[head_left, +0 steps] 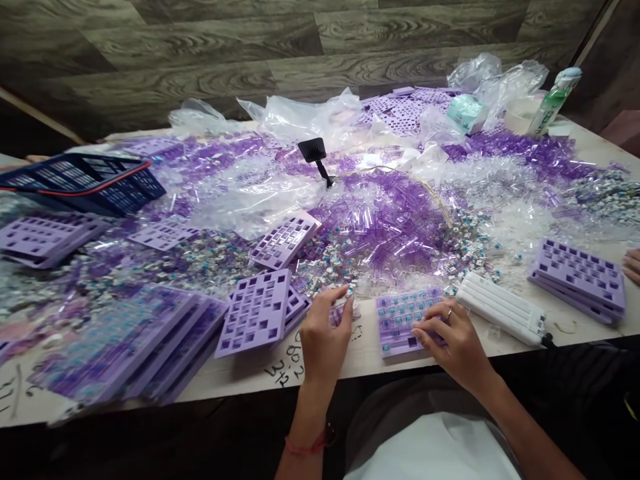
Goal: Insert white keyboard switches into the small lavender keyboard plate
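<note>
Along the bench's front edge at lower centre, a narrow strip of wood was exposed, on which the switch-studded purple board was placed, its right side touched by the bent right hand. The left hand was held curled at its left; whether anything was gripped by either could not be told. A blue basket, its contents hidden, was seen at far left, a green bottle at upper right.
</note>
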